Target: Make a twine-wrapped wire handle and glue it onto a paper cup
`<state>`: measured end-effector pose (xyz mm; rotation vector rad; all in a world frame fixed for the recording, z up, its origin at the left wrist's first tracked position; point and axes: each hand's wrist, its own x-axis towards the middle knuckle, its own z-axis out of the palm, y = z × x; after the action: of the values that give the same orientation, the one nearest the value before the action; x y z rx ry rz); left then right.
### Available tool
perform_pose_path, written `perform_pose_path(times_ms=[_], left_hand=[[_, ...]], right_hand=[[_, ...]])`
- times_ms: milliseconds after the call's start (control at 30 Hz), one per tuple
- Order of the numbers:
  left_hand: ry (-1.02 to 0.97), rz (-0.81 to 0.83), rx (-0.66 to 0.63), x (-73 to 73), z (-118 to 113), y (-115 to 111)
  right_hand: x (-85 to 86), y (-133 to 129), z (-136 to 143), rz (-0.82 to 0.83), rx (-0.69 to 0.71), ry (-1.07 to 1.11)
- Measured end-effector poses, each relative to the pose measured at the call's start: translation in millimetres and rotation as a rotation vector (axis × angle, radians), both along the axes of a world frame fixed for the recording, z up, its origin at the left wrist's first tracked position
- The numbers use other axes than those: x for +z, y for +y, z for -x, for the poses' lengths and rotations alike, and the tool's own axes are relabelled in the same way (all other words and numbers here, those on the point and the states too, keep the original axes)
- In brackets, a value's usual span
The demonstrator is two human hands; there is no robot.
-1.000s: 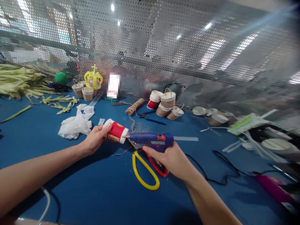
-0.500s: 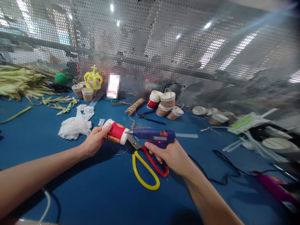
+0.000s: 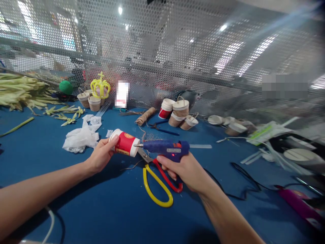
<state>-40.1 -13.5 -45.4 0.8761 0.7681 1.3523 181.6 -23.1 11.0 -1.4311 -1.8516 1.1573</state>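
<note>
My left hand (image 3: pixel 103 153) is closed around the rim end of a red and white paper cup (image 3: pixel 125 143), which lies tilted on its side in the air. In my right hand (image 3: pixel 179 168) is a blue hot glue gun (image 3: pixel 162 147) with a small red light lit and a clear glue stick (image 3: pixel 201 146) poking out of its back. The gun's metal nozzle meets the white band at the cup's base end. Under both, scissors with one yellow and one red handle (image 3: pixel 157 189) lie on the blue table, their blades partly hidden by the cup.
Behind the cup are a twine roll (image 3: pixel 145 116), pliers (image 3: pixel 165 129) and several twine-wrapped cups (image 3: pixel 180 107). Crumpled white plastic (image 3: pixel 80 137) lies left. A black cord (image 3: pixel 236 196) crosses the right side. Perforated metal panelling (image 3: pixel 152 44) stands along the back.
The gun's nozzle has shifted slightly left along the cup's base band, and the glue stick's tail sits a little further left. Both hands keep their holds.
</note>
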Motion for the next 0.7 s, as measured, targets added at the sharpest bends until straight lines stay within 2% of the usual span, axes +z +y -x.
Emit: perform_pose_path(times_ms=[300, 700], left_hand=[[-0.012, -0.016, 0.028, 2.8, -0.9, -2.4], [0.025, -0.041, 0.045, 0.2, -0.9, -1.7]], right_hand=[[-2.4, 3.5, -3.5, -0.101, -0.050, -0.056], [1.3, 0.5, -2.1, -0.061, -0.042, -0.060]])
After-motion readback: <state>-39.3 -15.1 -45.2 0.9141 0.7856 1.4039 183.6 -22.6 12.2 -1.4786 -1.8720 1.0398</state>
